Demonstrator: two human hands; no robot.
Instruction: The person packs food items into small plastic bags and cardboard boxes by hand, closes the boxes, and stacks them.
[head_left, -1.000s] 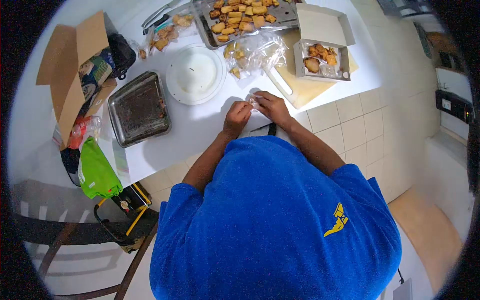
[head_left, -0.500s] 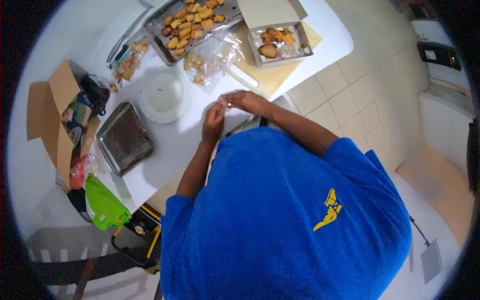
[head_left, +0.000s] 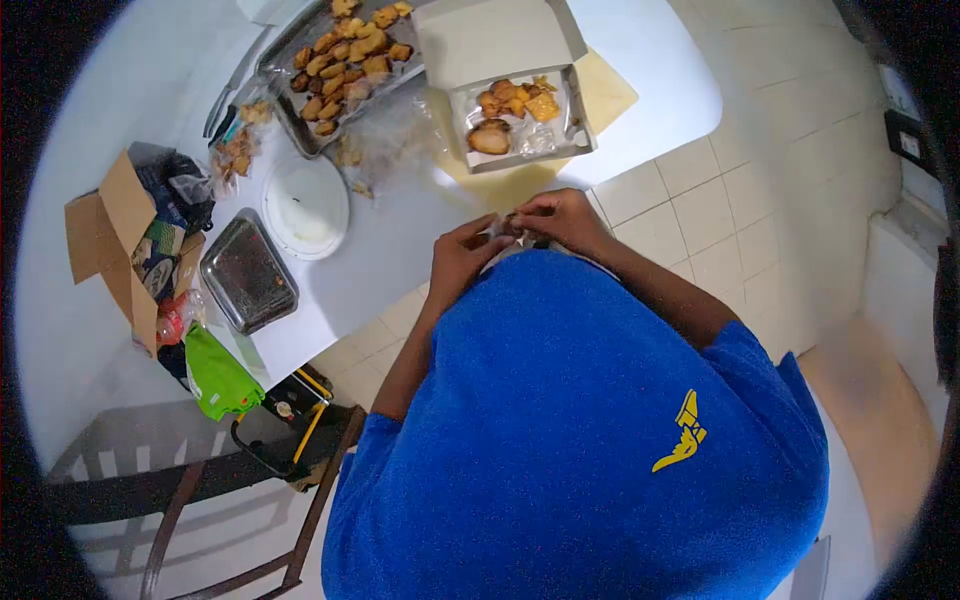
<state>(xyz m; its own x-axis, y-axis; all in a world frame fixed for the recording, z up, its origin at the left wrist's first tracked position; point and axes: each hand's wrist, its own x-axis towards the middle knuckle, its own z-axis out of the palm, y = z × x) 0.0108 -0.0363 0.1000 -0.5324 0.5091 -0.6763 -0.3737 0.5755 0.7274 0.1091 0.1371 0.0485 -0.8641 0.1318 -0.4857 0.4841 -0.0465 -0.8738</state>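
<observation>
My left hand [head_left: 462,252] and my right hand [head_left: 566,218] are close together at the table's near edge, in front of my chest. Their fingers are pinched on a small piece of clear plastic [head_left: 503,230], partly hidden by the fingers. Just beyond them stands an open cardboard pastry box [head_left: 460,105], holding golden-brown baked pieces [head_left: 520,100] and a crumpled clear wrapper [head_left: 538,138]. The box rests on a pale yellow board [head_left: 608,95]. Left of it lies a loose clear plastic bag [head_left: 395,135].
A metal tray [head_left: 296,130] heaped with baked pieces is at the back. Nearer are a round white lid or plate [head_left: 325,232] and a dark baking tray [head_left: 245,270]. An open carton [head_left: 90,235] and a green bag [head_left: 215,375] are at the left; a chair [head_left: 300,550] stands below.
My hands have shifted right and closer to my body, keeping the plastic between them. My view has moved, so the table items appear farther left.
</observation>
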